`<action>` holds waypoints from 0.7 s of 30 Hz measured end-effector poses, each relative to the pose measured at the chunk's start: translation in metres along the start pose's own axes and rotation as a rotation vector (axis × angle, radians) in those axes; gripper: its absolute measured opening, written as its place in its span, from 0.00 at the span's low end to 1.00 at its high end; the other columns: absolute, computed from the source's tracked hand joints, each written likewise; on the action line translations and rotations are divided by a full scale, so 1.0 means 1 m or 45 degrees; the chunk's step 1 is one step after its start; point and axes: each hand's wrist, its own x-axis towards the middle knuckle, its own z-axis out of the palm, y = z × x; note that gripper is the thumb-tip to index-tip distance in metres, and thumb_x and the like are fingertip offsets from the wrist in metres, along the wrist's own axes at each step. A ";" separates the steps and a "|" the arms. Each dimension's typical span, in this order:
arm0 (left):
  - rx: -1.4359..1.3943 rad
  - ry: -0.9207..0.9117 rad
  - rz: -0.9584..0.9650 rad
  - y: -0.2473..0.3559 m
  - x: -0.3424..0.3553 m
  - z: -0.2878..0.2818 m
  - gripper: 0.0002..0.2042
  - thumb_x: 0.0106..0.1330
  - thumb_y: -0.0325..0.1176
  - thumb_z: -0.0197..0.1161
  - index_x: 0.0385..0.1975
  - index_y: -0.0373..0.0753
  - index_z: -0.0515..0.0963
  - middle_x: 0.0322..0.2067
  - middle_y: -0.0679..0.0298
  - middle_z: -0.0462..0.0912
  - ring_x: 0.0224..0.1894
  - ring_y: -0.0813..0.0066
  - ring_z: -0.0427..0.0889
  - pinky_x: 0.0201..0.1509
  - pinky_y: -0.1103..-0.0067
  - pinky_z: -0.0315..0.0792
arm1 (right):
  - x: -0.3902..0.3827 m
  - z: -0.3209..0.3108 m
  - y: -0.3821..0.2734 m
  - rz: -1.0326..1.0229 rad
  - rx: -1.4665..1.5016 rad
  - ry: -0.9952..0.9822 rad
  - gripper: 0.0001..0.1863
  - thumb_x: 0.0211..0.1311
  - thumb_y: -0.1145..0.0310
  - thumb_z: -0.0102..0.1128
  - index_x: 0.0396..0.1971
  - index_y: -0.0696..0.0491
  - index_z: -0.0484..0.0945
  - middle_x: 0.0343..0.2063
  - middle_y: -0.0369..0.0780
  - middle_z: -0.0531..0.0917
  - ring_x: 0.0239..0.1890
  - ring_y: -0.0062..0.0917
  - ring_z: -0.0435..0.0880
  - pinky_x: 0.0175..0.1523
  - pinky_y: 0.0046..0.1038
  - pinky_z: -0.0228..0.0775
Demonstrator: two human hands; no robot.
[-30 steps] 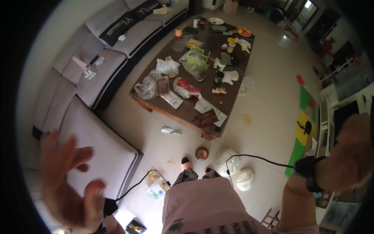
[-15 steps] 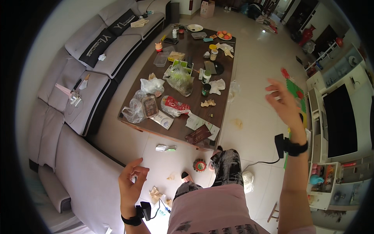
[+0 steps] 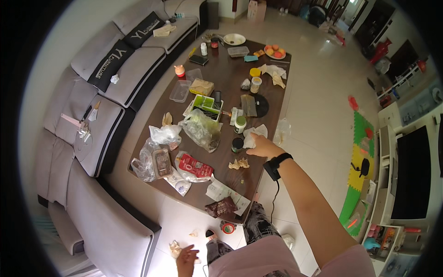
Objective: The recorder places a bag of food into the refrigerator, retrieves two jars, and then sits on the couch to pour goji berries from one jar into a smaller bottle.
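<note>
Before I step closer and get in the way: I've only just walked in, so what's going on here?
At a cluttered table, a person's right hand is at a crumpled white tissue; whether it grips the tissue is unclear. The left hand hangs low, with nothing visible in it. A dark jar stands beside the tissue, a plastic bag lies nearer the table's middle, and a plate of fruit sits toward the far end.

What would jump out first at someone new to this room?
First, the cluttered brown table filling the middle of the view. On its near half a red package stands out; orange-red fruit sits on a plate at its far right corner. The right hand is at a crumpled white tissue by the table's right edge.
</note>
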 end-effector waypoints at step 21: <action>0.354 -0.060 -0.175 0.030 -0.003 0.153 0.17 0.62 0.29 0.58 0.50 0.32 0.71 0.36 0.60 0.81 0.36 0.76 0.78 0.41 0.81 0.73 | 0.153 -0.011 0.071 -0.282 0.074 0.330 0.19 0.49 0.73 0.60 0.44 0.52 0.70 0.44 0.48 0.71 0.43 0.45 0.76 0.47 0.39 0.70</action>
